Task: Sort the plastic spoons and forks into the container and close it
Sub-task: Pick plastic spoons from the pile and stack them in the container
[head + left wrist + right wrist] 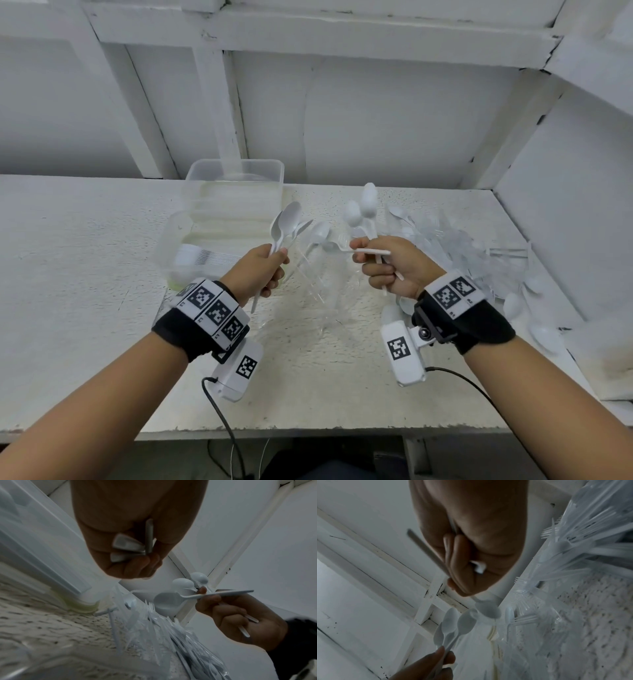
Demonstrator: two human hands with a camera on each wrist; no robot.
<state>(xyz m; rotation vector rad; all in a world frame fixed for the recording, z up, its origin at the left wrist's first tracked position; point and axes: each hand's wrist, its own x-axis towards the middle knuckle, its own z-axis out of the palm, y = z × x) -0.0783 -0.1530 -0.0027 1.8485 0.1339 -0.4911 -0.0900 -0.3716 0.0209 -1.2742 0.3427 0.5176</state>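
My left hand (263, 270) grips a bunch of white plastic spoons (286, 224) by the handles, bowls up, above the table's middle. My right hand (387, 265) holds two upright white spoons (363, 205) in its fist and pinches a third spoon (342, 247) that lies crosswise, bowl pointing left. In the left wrist view the spoon handles (149, 536) sit in the curled fingers. A clear plastic container (236, 192) stands open behind the left hand, with white cutlery (205, 260) stacked at its near end.
A heap of clear and white plastic forks and spoons (479, 253) covers the table's right side up to the wall. Several clear forks (318, 274) lie between my hands. The white table's (68, 274) front edge is near me; a wall with white beams stands behind.
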